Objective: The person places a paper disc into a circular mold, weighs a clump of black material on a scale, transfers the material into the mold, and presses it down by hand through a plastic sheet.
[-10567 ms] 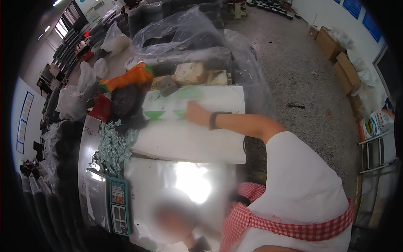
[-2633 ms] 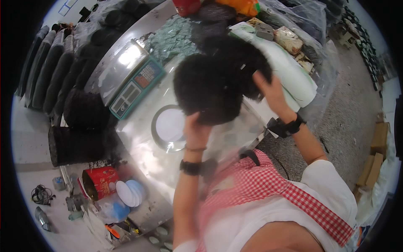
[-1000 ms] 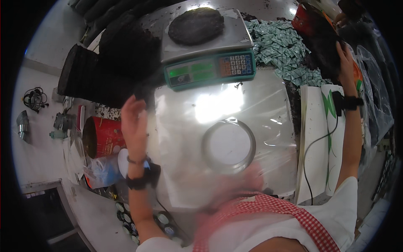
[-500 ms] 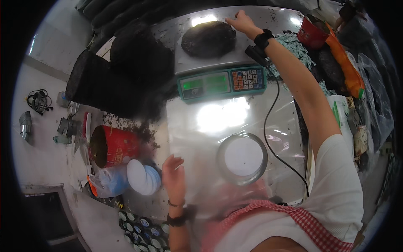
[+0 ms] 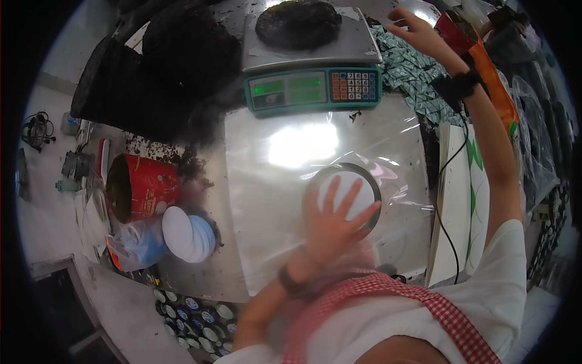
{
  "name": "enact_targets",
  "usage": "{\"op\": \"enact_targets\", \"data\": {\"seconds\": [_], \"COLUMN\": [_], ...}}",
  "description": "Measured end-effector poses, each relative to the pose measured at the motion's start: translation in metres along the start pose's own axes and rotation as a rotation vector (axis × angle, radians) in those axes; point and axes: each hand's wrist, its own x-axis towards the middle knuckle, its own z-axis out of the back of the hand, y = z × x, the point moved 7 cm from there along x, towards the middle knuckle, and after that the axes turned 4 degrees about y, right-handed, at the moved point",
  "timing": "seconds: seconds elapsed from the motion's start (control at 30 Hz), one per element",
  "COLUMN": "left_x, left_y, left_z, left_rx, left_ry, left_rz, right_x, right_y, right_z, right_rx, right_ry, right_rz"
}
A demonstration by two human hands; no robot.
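My left hand (image 5: 333, 227) is open, its fingers spread over a white paper disc (image 5: 342, 187) inside a round metal ring (image 5: 377, 206). Whether the palm presses on the disc is hard to tell. The ring stands on a clear plastic sheet (image 5: 260, 200). At the upper right, my right hand (image 5: 427, 37) hangs above a heap of small green foil packets (image 5: 405, 73), fingers loosely apart and holding nothing I can see. Left of it, a dark round pressed cake (image 5: 297, 25) lies on the steel pan of a digital scale (image 5: 315, 91).
Large dark loose heaps (image 5: 182, 54) fill the upper left. Below them are a red tin (image 5: 148, 188) on its side, a stack of white discs (image 5: 189, 233) and a plastic bag (image 5: 139, 246). A black cable (image 5: 441, 221) runs down the right beside white-green card sheets (image 5: 461, 200).
My left hand has swung right from beside the disc stack to over the ring. My right hand has left the dark cake and moved right, over the packets. The view has shifted downward.
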Motion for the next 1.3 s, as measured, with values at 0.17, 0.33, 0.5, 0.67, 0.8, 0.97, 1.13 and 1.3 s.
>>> {"op": "enact_targets", "data": {"seconds": [0.17, 0.33, 0.5, 0.67, 0.8, 0.97, 1.13, 1.3], "left_x": [0.019, 0.011, 0.027, 0.024, 0.038, 0.034, 0.013, -0.003], "left_y": [-0.005, 0.007, -0.009, 0.009, -0.02, -0.022, -0.012, -0.013], "left_z": [-0.022, -0.044, -0.046, -0.067, -0.079, -0.073, -0.053, -0.051], "left_rx": [0.081, 0.089, -0.013, 0.139, 0.145, 0.213, 0.231, 0.277], "left_ry": [0.114, 0.22, 0.255, 0.305, 0.308, 0.246, 0.258, 0.191], "left_rz": [0.003, 0.03, -0.008, 0.121, 0.093, 0.079, 0.091, 0.005], "right_x": [0.067, 0.134, 0.13, 0.04, -0.133, -0.223, -0.22, -0.149], "right_y": [0.09, 0.113, 0.084, -0.02, -0.165, -0.201, -0.196, -0.078], "right_z": [-0.049, -0.102, -0.073, -0.013, 0.095, 0.016, 0.007, 0.087], "right_rx": [-0.115, -0.219, -0.092, -0.374, -0.623, -0.168, -0.15, -0.552], "right_ry": [-0.143, -0.043, -0.236, 0.053, -0.055, 0.172, -0.177, -0.486], "right_rz": [0.179, 0.219, 0.215, -0.216, -0.676, -0.593, -0.611, -0.186]}}
